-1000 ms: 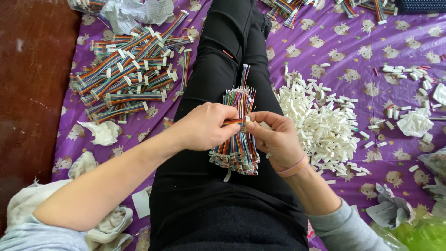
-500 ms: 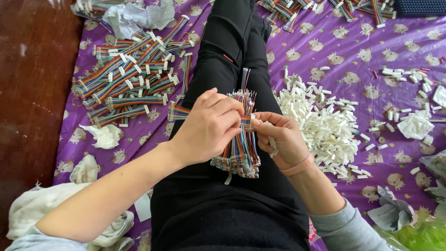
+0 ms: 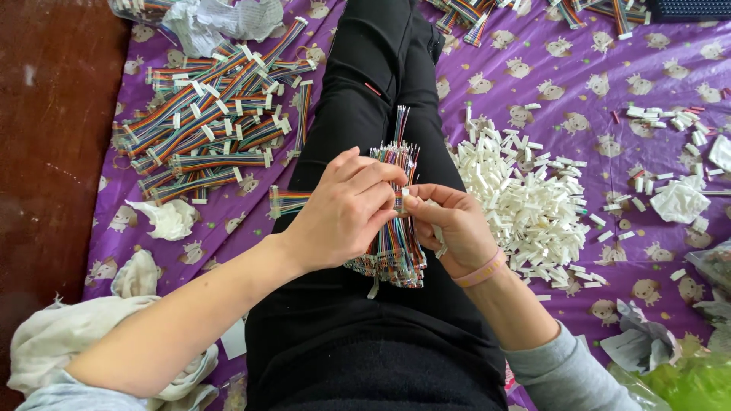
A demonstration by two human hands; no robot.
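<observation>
Resting on the lap at frame centre, the wire bundle (image 3: 396, 221) is pinched by both hands. The left hand (image 3: 346, 209) is closed on its wires; the right hand (image 3: 449, 228) grips them from 3 o'clock. White connectors (image 3: 525, 202) are heaped at 3 o'clock, finished cables (image 3: 205, 122) at 10 o'clock, on the purple sheet (image 3: 579, 84).
</observation>
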